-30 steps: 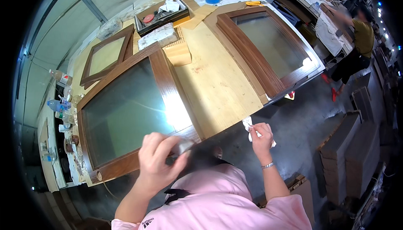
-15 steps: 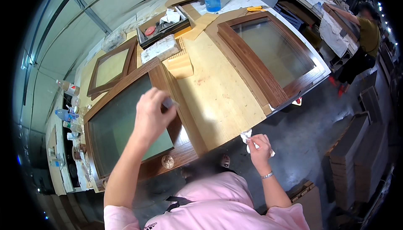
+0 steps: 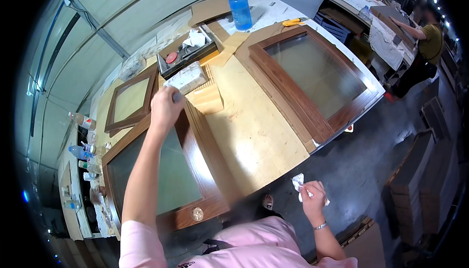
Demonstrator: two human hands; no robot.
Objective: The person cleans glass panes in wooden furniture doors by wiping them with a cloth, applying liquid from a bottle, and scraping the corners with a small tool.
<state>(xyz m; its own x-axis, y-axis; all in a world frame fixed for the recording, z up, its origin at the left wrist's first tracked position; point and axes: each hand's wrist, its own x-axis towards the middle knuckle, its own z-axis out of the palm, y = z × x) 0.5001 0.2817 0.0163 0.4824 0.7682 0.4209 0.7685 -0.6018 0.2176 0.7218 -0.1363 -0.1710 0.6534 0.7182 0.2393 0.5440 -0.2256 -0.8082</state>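
Note:
My left hand is closed over the far corner of a brown wooden door frame with a glass panel. A small grey pad shows between its fingers; its exact kind is unclear. Out past the table's near edge, my right hand pinches a crumpled white cloth, which hangs clear of the table. On the frame's near rail stands a small clear round dish. A white wrapped block lies just beyond my left hand.
Another glazed frame lies at the right, a smaller one at the far left. Behind are a tool tray, a blue bottle and a yellow cutter. Bottles line the left. A co-worker stands far right.
My left hand has moved away along the frame's rail to its far corner, with the grey pad in it. My right hand has sunk slightly, still with the cloth. The view has shifted a little.

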